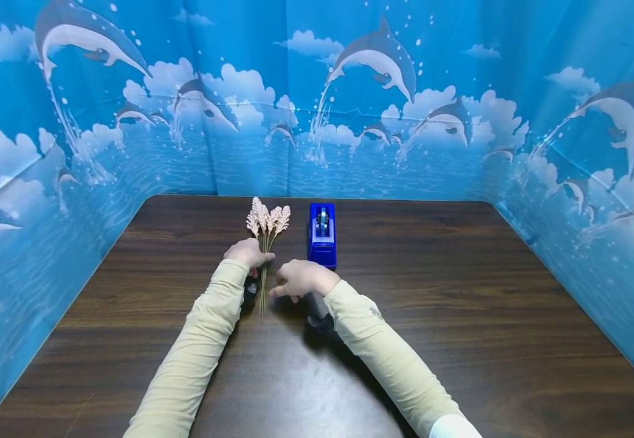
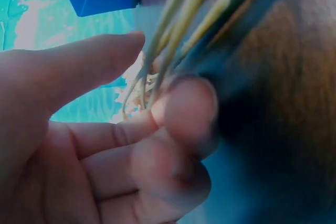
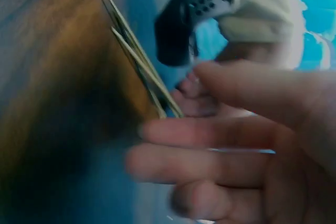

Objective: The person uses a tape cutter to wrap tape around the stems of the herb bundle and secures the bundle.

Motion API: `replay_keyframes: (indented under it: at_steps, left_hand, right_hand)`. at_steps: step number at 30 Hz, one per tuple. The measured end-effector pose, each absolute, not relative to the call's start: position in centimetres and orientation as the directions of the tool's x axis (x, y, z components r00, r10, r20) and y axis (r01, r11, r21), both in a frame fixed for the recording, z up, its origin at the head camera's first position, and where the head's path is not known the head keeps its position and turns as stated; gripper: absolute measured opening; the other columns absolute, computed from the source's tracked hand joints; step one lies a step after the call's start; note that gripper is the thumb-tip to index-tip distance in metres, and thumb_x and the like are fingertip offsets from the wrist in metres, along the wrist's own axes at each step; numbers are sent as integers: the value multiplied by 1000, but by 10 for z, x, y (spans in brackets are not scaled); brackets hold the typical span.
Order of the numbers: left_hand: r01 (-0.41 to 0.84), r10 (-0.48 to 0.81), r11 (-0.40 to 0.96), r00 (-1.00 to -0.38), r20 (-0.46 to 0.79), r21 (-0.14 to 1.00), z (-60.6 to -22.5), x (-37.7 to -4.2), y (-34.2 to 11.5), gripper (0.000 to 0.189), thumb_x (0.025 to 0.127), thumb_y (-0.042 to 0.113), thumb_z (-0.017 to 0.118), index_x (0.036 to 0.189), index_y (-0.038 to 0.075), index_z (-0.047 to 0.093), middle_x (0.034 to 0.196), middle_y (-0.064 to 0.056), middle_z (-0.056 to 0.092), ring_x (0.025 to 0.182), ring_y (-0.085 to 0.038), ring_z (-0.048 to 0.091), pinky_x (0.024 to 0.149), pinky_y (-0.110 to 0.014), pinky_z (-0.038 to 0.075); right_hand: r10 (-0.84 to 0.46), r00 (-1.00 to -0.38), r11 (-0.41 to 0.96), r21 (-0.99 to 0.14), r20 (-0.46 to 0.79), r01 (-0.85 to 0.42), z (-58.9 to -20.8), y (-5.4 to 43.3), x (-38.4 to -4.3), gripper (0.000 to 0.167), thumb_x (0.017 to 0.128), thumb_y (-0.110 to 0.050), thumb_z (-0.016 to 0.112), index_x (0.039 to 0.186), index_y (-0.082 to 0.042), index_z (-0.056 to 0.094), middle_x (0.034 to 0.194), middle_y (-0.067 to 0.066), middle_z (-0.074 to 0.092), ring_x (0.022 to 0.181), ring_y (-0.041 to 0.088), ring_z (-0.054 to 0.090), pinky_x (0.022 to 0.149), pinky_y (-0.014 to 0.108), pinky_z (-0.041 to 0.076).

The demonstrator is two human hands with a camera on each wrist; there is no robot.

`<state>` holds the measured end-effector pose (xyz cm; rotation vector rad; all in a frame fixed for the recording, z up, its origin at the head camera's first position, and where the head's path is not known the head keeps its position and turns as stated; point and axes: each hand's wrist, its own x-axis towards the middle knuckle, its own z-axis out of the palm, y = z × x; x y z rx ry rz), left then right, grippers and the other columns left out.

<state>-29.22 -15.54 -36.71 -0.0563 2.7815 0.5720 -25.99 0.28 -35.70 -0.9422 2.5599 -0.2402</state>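
Note:
A bunch of pale pink artificial-looking flowers point(image 1: 268, 220) with long thin stems point(image 2: 186, 19) lies over the middle-left of the table, blossoms toward the far edge. My left hand point(image 1: 244, 252) holds the stems just below the blossoms, thumb on one side and curled fingers on the other. Beside the lower stems is my right hand point(image 1: 303, 278), its fingers loosely extended and holding nothing. In the right wrist view the stem ends point(image 3: 142, 66) stick out past its fingertips. A blue tape dispenser point(image 1: 324, 252) stands just beyond the right hand.
The dark wood-grain table point(image 1: 459, 274) reaches back to a blue curtain point(image 1: 251, 158) printed with dolphins, which also runs along both sides. Dark wrist-worn devices sit under both forearms, close over the tabletop.

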Motion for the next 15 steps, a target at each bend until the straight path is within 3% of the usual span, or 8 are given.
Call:
replay_keyframes:
  at_steps: [4,9,15]
  left_hand:
    - [-120,15,913,-946,-324,391,-371,-295,-155,38,91,38,63,77,2,67,56,-5,68,43,-8,58,52,-25,44]
    - [-134,30,899,-931,-364,416,-374,-297,-156,32,89,27,64,66,5,63,49,-2,64,41,-9,56,51,-24,43]
    - [-101,93,870,-928,-362,483,-377,-299,-157,30,88,14,58,59,6,60,43,1,58,37,-6,52,46,-19,37]
  right_hand:
    - [-661,-638,749,-301,-394,-591,-367,-9,-262,33,95,-41,58,78,-12,61,56,1,64,54,13,62,58,18,41]
    - [-625,-711,780,-293,-322,-553,-378,-16,-266,40,95,-43,57,65,-17,53,48,-5,55,55,12,61,57,20,40]
    - [-592,-765,803,-269,-254,-532,-384,-21,-268,43,97,-41,55,60,-19,49,45,-8,50,54,9,58,57,23,41]
